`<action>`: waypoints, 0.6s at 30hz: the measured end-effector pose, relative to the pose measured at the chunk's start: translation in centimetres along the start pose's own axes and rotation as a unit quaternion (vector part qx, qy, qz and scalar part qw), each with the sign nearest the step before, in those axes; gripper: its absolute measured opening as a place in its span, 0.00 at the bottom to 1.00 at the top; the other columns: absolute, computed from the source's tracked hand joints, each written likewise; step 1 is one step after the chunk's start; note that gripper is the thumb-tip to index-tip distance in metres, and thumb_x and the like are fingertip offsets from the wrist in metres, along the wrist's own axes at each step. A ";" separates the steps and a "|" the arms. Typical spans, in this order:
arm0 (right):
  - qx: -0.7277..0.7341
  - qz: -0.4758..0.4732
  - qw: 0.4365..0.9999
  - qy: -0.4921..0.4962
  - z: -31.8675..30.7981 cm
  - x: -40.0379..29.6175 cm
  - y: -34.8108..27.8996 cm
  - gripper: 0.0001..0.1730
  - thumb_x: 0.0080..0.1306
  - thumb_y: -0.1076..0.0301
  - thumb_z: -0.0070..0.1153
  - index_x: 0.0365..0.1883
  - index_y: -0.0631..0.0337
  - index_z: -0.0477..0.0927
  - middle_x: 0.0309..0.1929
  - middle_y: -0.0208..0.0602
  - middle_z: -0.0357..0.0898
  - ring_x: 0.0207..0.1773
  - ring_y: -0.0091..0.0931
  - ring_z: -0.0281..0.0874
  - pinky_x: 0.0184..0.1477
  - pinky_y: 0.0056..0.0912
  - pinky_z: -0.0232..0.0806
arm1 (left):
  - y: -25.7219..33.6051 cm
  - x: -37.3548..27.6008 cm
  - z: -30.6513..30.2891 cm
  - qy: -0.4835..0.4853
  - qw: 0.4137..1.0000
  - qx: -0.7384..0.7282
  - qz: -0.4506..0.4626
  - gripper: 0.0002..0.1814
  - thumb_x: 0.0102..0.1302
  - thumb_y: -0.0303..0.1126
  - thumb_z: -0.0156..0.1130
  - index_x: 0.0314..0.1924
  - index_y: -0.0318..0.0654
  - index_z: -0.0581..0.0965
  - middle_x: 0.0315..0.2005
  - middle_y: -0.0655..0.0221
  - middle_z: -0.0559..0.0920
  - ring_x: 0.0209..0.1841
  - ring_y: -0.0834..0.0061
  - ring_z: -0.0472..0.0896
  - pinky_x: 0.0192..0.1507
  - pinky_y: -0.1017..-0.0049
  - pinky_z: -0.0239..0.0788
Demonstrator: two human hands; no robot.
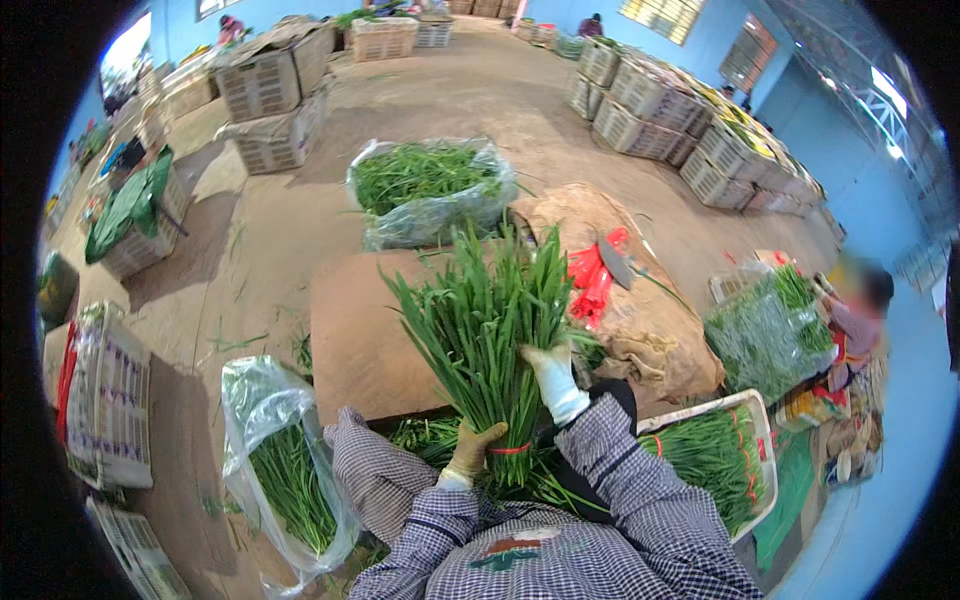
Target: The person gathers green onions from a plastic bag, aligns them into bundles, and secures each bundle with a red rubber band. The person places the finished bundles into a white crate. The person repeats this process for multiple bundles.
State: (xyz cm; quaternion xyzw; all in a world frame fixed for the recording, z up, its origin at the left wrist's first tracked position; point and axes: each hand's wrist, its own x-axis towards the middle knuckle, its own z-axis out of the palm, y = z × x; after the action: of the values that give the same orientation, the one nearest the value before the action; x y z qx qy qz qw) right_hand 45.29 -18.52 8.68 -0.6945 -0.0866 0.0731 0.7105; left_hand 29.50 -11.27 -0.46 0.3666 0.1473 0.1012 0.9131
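A large bundle of long green leafy stalks (495, 322) stands upright before me, a red band (510, 449) around its lower end. My gloved left hand (474, 450) grips the bundle's left side close to the band. On the bundle's right side, higher up, lies my gloved right hand (551, 375); its fingers are partly hidden by leaves. Behind the bundle is a brown board (367, 322). Red plastic strips (592, 289) and a dark flat blade (615, 262) lie on brown sacking (660, 330) to the right.
Banded bundles fill a white crate (766, 457) at my right. Plastic-lined greens stand ahead (442, 217) and at left (277, 420). Stacked crates (262, 86) rise beyond, with more along the right wall (645, 105). A person (859, 322) sits at right beside bagged greens.
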 end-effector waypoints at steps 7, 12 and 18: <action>0.042 -0.018 0.999 0.030 -3.6 8.9 -11.4 0.20 0.60 0.73 0.63 0.52 0.62 0.79 0.37 0.34 0.83 0.37 0.25 0.78 0.41 0.29 0.72 | -0.9 0.6 1.1 -0.045 0.999 0.028 -0.004 0.30 0.51 0.26 0.74 0.54 0.32 0.72 0.47 0.62 0.81 0.47 0.68 0.81 0.51 0.67 0.74; 0.113 -0.107 0.987 -0.034 -9.8 11.6 -19.8 0.10 0.69 0.62 0.55 0.39 0.58 0.83 0.21 0.19 0.73 0.19 0.13 0.63 0.22 0.13 0.53 | -0.6 0.9 1.2 -0.072 0.996 0.057 -0.011 0.37 0.49 0.22 0.75 0.59 0.33 0.69 0.50 0.60 0.80 0.50 0.64 0.80 0.54 0.66 0.73; -0.074 -0.223 0.945 -0.227 -11.3 6.0 -26.6 0.11 0.68 0.64 0.57 0.45 0.59 0.82 0.22 0.18 0.72 0.22 0.10 0.61 0.22 0.13 0.54 | -0.7 -0.1 0.8 -0.085 0.989 0.118 0.000 0.34 0.50 0.20 0.74 0.58 0.33 0.70 0.48 0.62 0.81 0.48 0.68 0.81 0.50 0.70 0.75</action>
State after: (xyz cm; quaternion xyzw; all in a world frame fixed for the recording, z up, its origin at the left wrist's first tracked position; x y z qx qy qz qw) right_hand 53.21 -28.88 35.12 -0.6733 -0.4028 0.0619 0.6169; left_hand 29.71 -12.34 -0.34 0.4792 0.0805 0.0515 0.8725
